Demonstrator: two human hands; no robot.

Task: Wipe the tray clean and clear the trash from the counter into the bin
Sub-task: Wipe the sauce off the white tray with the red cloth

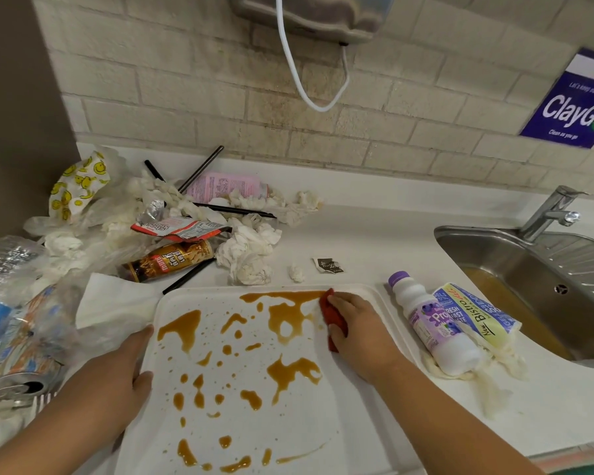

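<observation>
A white tray (350, 416) lies on the counter in front of me, spattered with brown sauce (288, 317). My right hand (360, 323) presses a red cloth (333, 317) flat against the tray's far right corner, fingers over the cloth. My left hand (117, 375) grips the tray's left rim, thumb on top of the edge. A heap of trash (186, 217) covers the counter's far left: crumpled tissues, wrappers, black straws, a brown snack tube (167, 260). A crushed can (21, 365) and plastic bottles lie at the left edge.
A white and purple bottle (432, 327) lies on a wrapper and tissue right of the tray. A steel sink (535, 289) with a tap (552, 210) holds brownish water at the right. A tiled wall rises behind the counter. No bin is in view.
</observation>
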